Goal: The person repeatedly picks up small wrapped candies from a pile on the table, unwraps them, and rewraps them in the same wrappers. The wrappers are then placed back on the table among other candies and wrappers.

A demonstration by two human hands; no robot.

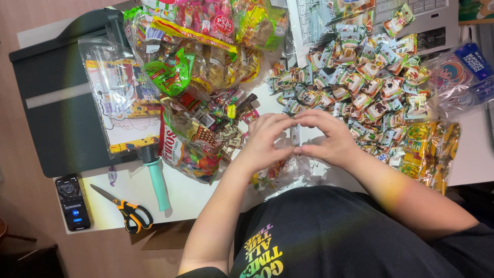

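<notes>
Both hands, left hand (265,139); right hand (329,136), pinch small clear packet (295,135).

Only one view on my end, the head cam, and it looks pretty much straight down from above the person's chest. The black shirt fills the bottom edge, so the top of the frame is the far side of the white table (185,198). It sits close: both forearms run up into the middle, where the left hand (265,141) and right hand (329,136) meet fingertip to fingertip, nearly dead centre. Beyond the fingers I get a pile of small candy packets (360,82), left of them the big candy bags (195,56), and far left the phone (73,202) near the table's corner. No second view to overlap with.
</notes>
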